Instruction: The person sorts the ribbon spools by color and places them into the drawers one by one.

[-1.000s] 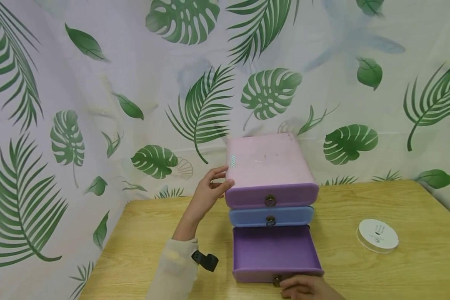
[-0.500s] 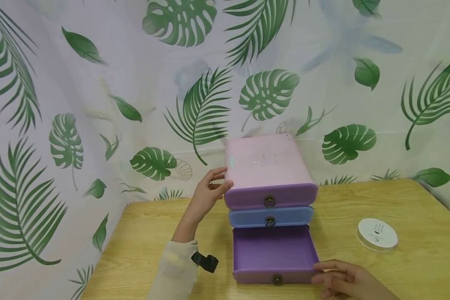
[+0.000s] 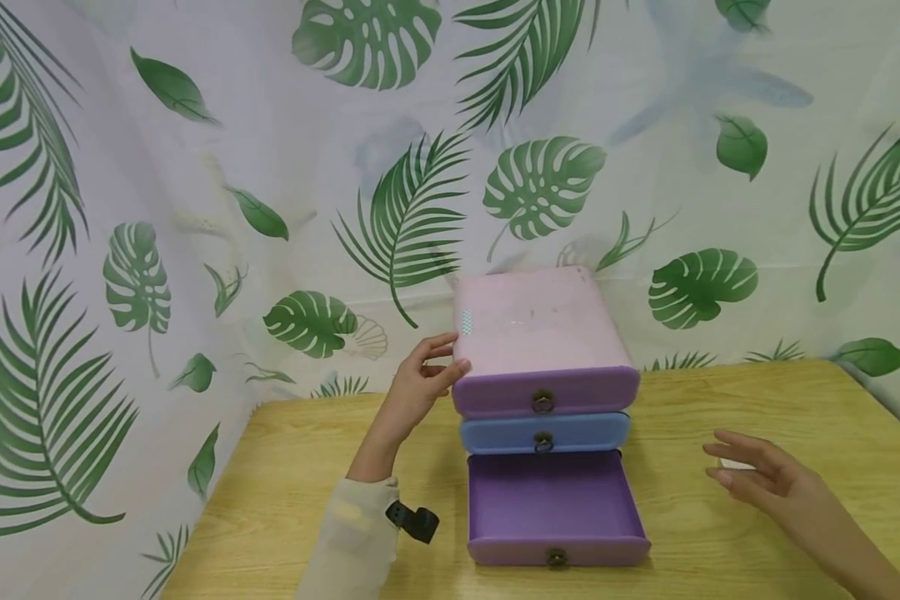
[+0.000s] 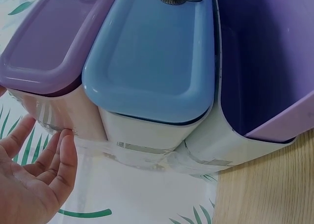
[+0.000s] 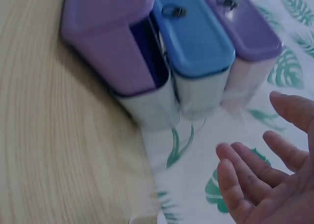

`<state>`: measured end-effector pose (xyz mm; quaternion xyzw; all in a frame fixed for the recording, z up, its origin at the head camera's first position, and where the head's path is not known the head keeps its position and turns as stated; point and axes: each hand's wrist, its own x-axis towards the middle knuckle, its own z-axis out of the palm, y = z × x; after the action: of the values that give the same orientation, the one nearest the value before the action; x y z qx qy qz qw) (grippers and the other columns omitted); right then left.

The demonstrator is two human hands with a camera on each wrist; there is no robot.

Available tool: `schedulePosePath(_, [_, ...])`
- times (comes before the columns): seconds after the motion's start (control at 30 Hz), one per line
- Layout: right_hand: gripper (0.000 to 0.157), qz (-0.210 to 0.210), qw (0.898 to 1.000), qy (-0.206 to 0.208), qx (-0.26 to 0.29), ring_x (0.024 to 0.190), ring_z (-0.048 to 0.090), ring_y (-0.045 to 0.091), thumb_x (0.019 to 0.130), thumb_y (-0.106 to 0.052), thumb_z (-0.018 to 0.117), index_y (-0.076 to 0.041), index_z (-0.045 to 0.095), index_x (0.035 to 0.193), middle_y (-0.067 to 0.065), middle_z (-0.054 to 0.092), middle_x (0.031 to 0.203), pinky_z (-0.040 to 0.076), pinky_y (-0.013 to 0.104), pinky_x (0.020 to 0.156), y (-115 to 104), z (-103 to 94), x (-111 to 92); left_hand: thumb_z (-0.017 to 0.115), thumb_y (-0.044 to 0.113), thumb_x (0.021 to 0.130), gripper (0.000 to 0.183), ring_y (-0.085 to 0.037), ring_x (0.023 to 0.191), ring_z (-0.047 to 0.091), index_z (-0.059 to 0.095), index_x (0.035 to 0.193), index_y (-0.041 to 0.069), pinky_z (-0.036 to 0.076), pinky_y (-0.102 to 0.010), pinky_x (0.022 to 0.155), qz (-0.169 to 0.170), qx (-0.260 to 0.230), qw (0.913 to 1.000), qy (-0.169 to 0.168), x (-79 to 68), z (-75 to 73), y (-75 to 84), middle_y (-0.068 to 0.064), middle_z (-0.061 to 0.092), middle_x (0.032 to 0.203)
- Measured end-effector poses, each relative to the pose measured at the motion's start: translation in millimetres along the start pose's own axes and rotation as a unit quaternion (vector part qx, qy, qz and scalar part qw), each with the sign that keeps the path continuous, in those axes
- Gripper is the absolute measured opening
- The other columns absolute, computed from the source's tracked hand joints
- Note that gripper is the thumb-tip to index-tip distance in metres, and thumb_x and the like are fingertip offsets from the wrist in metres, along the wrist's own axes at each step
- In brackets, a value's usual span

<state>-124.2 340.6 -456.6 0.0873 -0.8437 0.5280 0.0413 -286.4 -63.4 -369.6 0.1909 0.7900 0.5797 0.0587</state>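
Note:
A small three-tier drawer unit [image 3: 540, 321] with a pink top stands on the wooden table. Its top purple drawer [image 3: 495, 396] and middle blue drawer [image 3: 498, 435] are pushed in, while the bottom purple drawer [image 3: 510, 552] is pulled out with nothing inside. My left hand [image 3: 408, 392] rests against the unit's upper left side, thumb at the top edge and fingertips [image 4: 67, 138] on the pink side wall. To the right, my right hand [image 3: 787, 492] is over a white round spool [image 3: 737, 464], fingers spread and holding nothing. Most of the spool is hidden behind that hand.
The wood-grain table [image 3: 292, 492] extends on both sides of the unit. Behind it hangs a white cloth [image 3: 217, 150] printed with green leaves. A black strap [image 3: 412, 522] sits on the left sleeve. Ring pulls [image 3: 543, 402] hang on the drawer fronts.
My right hand has left the bottom drawer's front and moved right to the spool, now covering most of it. The left hand stays at the unit's side; the drawer remains pulled out.

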Motion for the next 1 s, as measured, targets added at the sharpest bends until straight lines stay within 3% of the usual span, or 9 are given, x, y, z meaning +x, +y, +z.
schedulePosePath(0.07, [0.049, 0.023, 0.997, 0.037, -0.058, 0.101, 0.050, -0.022, 0.100, -0.016, 0.053, -0.010, 0.037, 0.147, -0.036, 0.047, 0.121, 0.048, 0.011, 0.073, 4, -5.4, 4, 0.063, 0.028, 0.094, 0.052, -0.028, 0.116, 0.058, 0.046, 0.143, 0.024, 0.052, -0.045, 0.090, -0.001, 0.000, 1.0000, 0.001, 0.7, 0.0, -0.1, -0.013, 0.048, 0.141])
schedulePosePath(0.13, [0.056, 0.035, 0.991, 0.060, -0.110, 0.104, 0.037, -0.028, 0.099, -0.022, 0.056, -0.006, 0.034, 0.148, -0.020, 0.051, 0.129, 0.041, 0.007, 0.077, 10, -9.9, 9, 0.063, 0.028, 0.094, 0.052, -0.029, 0.116, 0.058, 0.046, 0.143, 0.024, 0.051, -0.047, 0.091, -0.004, -0.001, 1.0000, 0.002, 0.9, -0.2, -0.2, -0.013, 0.048, 0.141])
schedulePosePath(0.2, [0.064, 0.049, 0.986, 0.066, -0.147, 0.117, 0.041, -0.014, 0.098, -0.027, 0.057, -0.002, 0.028, 0.150, 0.003, 0.048, 0.140, 0.040, 0.020, 0.093, 14, -13.1, 14, 0.063, 0.027, 0.094, 0.053, -0.029, 0.116, 0.058, 0.046, 0.143, 0.023, 0.052, -0.046, 0.090, -0.003, 0.000, 1.0000, 0.004, 0.6, -0.3, 0.2, -0.013, 0.048, 0.141])
schedulePosePath(0.3, [0.074, 0.070, 0.985, 0.049, -0.151, 0.141, 0.030, 0.032, 0.098, -0.029, 0.057, 0.000, 0.017, 0.153, 0.037, 0.028, 0.147, 0.030, 0.056, 0.106, 21, -16.7, 19, 0.064, 0.028, 0.094, 0.053, -0.028, 0.115, 0.059, 0.046, 0.143, 0.024, 0.052, -0.046, 0.091, -0.001, 0.000, 1.0000, 0.005, -0.2, -0.8, 0.6, -0.013, 0.049, 0.141])
schedulePosePath(0.37, [0.080, 0.085, 0.983, 0.035, -0.160, 0.129, 0.022, 0.062, 0.097, -0.031, 0.059, 0.003, 0.012, 0.153, 0.041, 0.022, 0.147, 0.026, 0.075, 0.090, 25, -19.0, 22, 0.064, 0.028, 0.093, 0.053, -0.028, 0.115, 0.059, 0.046, 0.143, 0.024, 0.052, -0.045, 0.090, 0.002, 0.000, 1.0000, 0.005, -0.8, -0.9, 1.3, -0.013, 0.049, 0.141])
schedulePosePath(0.4, [0.082, 0.088, 0.981, 0.031, -0.169, 0.126, 0.022, 0.066, 0.096, -0.032, 0.060, 0.005, 0.013, 0.152, 0.043, 0.022, 0.146, 0.027, 0.075, 0.089, 29, -20.1, 24, 0.064, 0.028, 0.093, 0.053, -0.027, 0.114, 0.059, 0.046, 0.143, 0.025, 0.052, -0.044, 0.090, 0.003, -0.001, 1.0000, 0.003, -1.1, -1.0, 1.5, -0.013, 0.049, 0.141])
schedulePosePath(0.63, [0.090, 0.103, 0.956, 0.029, -0.273, 0.117, 0.031, 0.067, 0.087, -0.043, 0.069, 0.009, 0.025, 0.146, 0.046, 0.030, 0.139, 0.030, 0.074, 0.073, 54, -23.6, 27, 0.064, 0.029, 0.093, 0.054, -0.027, 0.114, 0.059, 0.046, 0.143, 0.025, 0.053, -0.039, 0.088, 0.004, -0.003, 1.0000, -0.003, -0.7, -0.6, 0.9, -0.012, 0.049, 0.141])
schedulePosePath(0.87, [0.085, 0.116, 0.946, 0.019, -0.301, 0.118, 0.031, 0.066, 0.085, -0.047, 0.070, 0.005, 0.033, 0.142, 0.046, 0.029, 0.137, 0.030, 0.075, 0.073, 60, -19.9, 28, 0.065, 0.031, 0.093, 0.054, -0.032, 0.117, 0.056, 0.046, 0.143, 0.025, 0.050, -0.050, 0.093, 0.005, -0.008, 1.0000, -0.001, -0.4, -0.8, -1.0, -0.013, 0.047, 0.142])
schedulePosePath(1.0, [0.080, 0.100, 0.944, 0.031, -0.313, 0.115, 0.033, 0.065, 0.085, -0.042, 0.072, 0.005, 0.037, 0.139, 0.046, 0.031, 0.135, 0.031, 0.075, 0.074, 63, -19.8, 26, 0.065, 0.035, 0.092, 0.055, -0.029, 0.116, 0.057, 0.046, 0.143, 0.026, 0.052, -0.044, 0.091, 0.004, -0.006, 1.0000, 0.000, -0.2, -0.5, -1.9, -0.012, 0.047, 0.142])
